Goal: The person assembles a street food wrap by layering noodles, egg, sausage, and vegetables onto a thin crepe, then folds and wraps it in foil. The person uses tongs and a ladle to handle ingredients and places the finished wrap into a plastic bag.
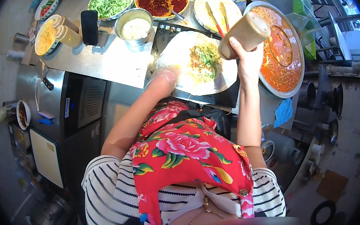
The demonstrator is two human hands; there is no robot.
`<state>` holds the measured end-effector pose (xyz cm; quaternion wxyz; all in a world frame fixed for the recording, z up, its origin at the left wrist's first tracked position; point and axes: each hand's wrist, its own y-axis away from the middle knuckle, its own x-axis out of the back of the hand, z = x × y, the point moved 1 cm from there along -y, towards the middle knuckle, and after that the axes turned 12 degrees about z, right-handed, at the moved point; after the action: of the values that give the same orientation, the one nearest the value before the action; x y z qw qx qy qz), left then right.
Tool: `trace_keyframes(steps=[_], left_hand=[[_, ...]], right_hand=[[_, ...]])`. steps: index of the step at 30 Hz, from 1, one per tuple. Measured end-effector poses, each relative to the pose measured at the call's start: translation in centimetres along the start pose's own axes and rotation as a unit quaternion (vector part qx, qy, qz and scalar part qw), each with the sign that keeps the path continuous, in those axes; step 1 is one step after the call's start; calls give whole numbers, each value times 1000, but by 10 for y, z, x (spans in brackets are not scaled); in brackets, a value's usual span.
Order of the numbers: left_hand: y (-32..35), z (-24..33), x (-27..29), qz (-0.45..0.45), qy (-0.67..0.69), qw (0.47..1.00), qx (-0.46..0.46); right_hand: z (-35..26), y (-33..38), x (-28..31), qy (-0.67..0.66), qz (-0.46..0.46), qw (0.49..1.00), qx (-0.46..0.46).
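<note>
— Tipping over the wrap, that tan squeeze bottle (244, 34): what does it look like?

— Cloudy plastic, brownish sauce inside, its nozzle end aimed down and left toward the filling. The right hand (248, 60) is wrapped around its lower body, fingers closed firmly on it, holding it just above the right edge of the flatbread (185, 75).

— And the flatbread itself?

— A pale, thin round sheet lying on a dark board (226, 97) at the counter's near edge, with a heap of green and pale vegetable shreds (204, 60) in its middle.

— The other hand?

— The left hand (165, 75) wears a clear plastic glove and rests on the flatbread's left rim; whether it pinches the edge or lies flat I cannot tell.

— Any packages or labels about?

— Two more squeeze bottles (66, 32) of yellowish sauce lie near a dish at the upper left, next to a black phone (90, 26). A dark sign with pale characters (169, 28) sits just behind the flatbread. A small label strip (67, 107) runs down the black appliance front on the left, and a blue cloth (283, 112) lies below the big orange-red noodle tray (280, 46).
</note>
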<state>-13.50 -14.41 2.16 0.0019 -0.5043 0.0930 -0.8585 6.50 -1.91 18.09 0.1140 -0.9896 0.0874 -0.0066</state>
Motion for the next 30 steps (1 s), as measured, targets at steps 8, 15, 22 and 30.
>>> trace_keyframes(steps=[8, 15, 22, 30], left_hand=[[3, 0, -8, -39, -25, 999, -6], [13, 0, 22, 71, 93, 992, 47], [50, -45, 73, 317, 590, 686, 286], [54, -145, 87, 397, 602, 621, 307]], right_hand=[[41, -24, -5, -4, 67, 996, 57], [54, -25, -11, -39, 67, 996, 33], [67, 90, -123, -348, -92, 681, -638], [83, 104, -221, 107, -468, 767, -425]])
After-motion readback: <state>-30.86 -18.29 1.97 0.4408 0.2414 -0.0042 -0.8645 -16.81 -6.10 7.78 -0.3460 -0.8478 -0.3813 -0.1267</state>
